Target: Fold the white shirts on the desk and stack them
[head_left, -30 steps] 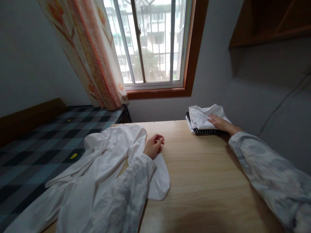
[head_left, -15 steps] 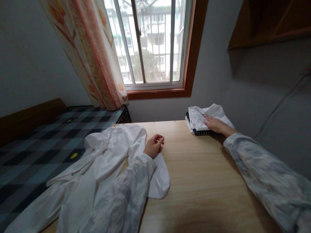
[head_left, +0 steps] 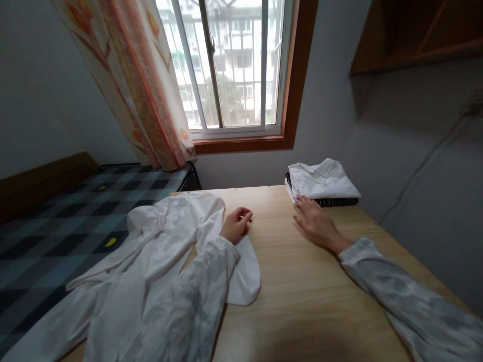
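Observation:
A crumpled white shirt lies spread along the left part of the wooden table, one rounded flap reaching out past my left forearm. My left hand rests at the shirt's right side, its fingers curled in loosely and nothing visible in them. At the far right corner sits a folded white shirt on top of a folded black garment with light stripes. Just in front of this pile, my right hand is held palm down over the table with its fingers stretched out. It holds nothing; whether its fingertips touch the pile I cannot tell.
The light wooden table meets a bed with a dark checked cover on the left. Behind stand a window and a flowered curtain. A wooden shelf and a cable are on the right wall.
My right hand has come off the top of the folded pile and moved left and toward me. My left hand and the crumpled shirt stay put.

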`<state>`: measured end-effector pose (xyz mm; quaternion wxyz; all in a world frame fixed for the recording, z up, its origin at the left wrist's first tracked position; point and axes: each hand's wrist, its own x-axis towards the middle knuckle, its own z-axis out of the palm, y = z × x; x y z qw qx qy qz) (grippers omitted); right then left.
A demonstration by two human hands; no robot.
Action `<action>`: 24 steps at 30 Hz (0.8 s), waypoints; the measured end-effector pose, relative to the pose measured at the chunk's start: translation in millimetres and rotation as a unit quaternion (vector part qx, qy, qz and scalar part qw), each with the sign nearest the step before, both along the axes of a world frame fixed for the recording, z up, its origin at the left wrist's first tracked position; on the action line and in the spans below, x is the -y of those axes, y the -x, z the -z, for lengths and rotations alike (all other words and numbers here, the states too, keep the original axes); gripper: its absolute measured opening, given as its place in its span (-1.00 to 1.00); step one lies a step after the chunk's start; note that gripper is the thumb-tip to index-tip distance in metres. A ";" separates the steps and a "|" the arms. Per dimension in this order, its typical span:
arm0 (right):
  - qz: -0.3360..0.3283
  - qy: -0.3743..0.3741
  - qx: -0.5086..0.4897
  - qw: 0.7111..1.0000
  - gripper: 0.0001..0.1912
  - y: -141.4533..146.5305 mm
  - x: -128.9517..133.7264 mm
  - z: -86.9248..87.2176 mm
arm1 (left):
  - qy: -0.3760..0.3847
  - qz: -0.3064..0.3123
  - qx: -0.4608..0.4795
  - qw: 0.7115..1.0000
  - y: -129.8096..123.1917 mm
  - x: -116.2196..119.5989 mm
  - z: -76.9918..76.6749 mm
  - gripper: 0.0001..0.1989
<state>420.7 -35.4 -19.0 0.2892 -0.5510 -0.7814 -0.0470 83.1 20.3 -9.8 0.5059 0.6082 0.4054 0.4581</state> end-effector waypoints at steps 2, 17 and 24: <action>-0.081 0.043 0.008 0.996 -0.28 20.2 18.0 8.4 | -0.004 0.003 -0.005 1.000 0.0 -0.1 0.5 -0.51; -0.132 0.093 -0.003 0.987 -0.33 28.0 27.9 15.2 | -0.153 -0.042 -0.373 0.914 56.7 -10.5 -81.5 -0.67; -0.121 0.094 0.000 0.988 -0.36 32.7 28.9 13.3 | 0.045 -0.282 -0.630 0.722 170.2 -14.3 -103.1 -0.11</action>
